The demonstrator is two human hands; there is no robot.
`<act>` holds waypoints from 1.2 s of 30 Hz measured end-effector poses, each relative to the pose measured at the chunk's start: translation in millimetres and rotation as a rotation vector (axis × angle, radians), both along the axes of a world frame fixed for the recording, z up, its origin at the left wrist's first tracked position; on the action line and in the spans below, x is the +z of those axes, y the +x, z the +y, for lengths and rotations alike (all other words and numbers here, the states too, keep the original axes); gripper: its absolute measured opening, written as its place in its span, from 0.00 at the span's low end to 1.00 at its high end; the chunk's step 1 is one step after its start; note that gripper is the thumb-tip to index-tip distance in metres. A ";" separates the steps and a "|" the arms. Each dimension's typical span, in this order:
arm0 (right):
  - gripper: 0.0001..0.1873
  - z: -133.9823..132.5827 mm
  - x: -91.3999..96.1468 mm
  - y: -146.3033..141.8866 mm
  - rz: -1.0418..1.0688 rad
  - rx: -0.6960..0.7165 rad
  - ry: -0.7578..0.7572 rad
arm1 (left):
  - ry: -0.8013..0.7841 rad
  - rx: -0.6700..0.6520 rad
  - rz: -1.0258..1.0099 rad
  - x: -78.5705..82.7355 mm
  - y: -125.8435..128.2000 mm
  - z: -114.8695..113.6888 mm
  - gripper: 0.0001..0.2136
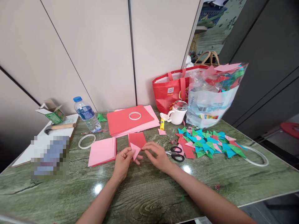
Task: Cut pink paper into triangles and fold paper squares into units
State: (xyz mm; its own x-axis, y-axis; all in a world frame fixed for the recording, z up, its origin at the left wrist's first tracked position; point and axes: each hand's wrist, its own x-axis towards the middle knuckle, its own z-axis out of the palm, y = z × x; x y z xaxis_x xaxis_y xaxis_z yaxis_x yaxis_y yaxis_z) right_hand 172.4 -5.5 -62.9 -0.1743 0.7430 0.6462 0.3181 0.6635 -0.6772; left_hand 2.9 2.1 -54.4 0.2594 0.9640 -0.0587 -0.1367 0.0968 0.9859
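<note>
A small folded pink paper triangle is pinched in my left hand, above the table. My right hand has its thumb and forefinger pressed together at the triangle's right tip. Just behind my hands lies a stack of red paper squares. To their left sits a stack of pink paper squares. Black-handled scissors lie to the right of my right hand. Beyond them spreads a heap of folded blue, green, red and pink paper pieces.
Larger red sheets carry a tape roll at the back. Nearby stand a water bottle, yellow glue stick, white mug, red bag and clear-topped bag. A hammer lies left.
</note>
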 end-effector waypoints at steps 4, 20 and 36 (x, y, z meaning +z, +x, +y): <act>0.10 1.1 -2.4 -1.3 0.118 0.002 -0.295 | -0.043 -0.023 0.071 2.7 1.0 -2.6 0.11; 0.18 31.8 -17.8 42.3 -0.407 -0.698 -0.067 | -0.047 0.065 0.083 2.5 2.1 -3.0 0.13; 0.08 35.8 -29.8 49.4 -0.405 -0.616 -0.360 | -0.060 0.067 0.048 5.9 3.8 -5.1 0.19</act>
State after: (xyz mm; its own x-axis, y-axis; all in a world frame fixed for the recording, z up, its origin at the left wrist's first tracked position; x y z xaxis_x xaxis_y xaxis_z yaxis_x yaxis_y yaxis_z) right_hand 221.8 30.4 -92.6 0.1636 0.9316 0.3245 0.8201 0.0544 -0.5696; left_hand 6.7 -2.9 -48.5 0.1903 0.9734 -0.1273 -0.0973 0.1477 0.9842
